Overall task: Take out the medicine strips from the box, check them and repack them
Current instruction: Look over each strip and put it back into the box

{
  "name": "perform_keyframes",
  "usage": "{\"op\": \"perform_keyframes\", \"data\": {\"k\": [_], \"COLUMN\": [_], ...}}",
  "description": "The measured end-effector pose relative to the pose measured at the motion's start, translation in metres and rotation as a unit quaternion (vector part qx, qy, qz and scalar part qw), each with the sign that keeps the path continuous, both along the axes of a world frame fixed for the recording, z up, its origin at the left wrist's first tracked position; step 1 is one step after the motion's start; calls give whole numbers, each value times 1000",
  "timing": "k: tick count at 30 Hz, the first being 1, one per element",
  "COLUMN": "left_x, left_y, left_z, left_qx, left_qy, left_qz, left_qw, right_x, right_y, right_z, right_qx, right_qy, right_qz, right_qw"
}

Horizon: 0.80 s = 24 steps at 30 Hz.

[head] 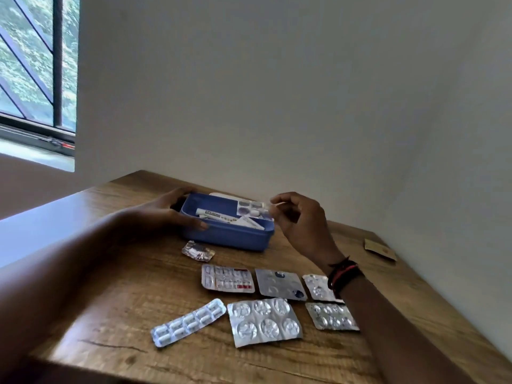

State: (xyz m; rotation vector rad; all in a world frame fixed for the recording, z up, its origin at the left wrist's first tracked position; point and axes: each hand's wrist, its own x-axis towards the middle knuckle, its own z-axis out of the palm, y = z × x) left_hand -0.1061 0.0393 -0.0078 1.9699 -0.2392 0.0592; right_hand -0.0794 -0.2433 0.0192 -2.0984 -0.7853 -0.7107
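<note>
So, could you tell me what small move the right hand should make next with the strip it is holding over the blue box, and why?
Probably carry it to the wooden table. The right hand pinches a small clear blister strip above the blue plastic box, which the left hand steadies. Seven foil strips, like the large six-blister one, already lie beside each other there.
</note>
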Motion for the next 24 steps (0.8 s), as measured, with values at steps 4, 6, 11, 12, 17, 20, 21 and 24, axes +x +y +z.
{"op": "perform_keyframes", "data": {"k": [4,6,11,12,17,20,21,24], "left_x": [-1,0,1,1,2,1,0,0], "left_y": [-3,-4,-4,-5,-2,-2,-2,-2], "left_z": [0,2,2,2,2,3,3,4], "left_qx": [-8,-10,-5,-2,-5,-20,-25,-15], "left_qy": [4,6,18,18,30,30,31,25], "left_qz": [9,6,8,8,32,41,42,56], "left_qw": [1000,1000,1000,1000,999,999,998,998], "right_x": [10,14,15,15,4,-14,-22,-38], "right_y": [12,17,19,18,14,24,31,52], "right_z": [-8,-7,-7,-7,-1,1,1,-3], "right_qx": [14,15,-38,-42,-48,-50,-65,-150], "right_qy": [130,140,122,112,41,37,50,102], "right_qz": [8,4,-21,-31,-62,-13,11,79], "right_qw": [991,990,992,992,996,998,997,980]}}
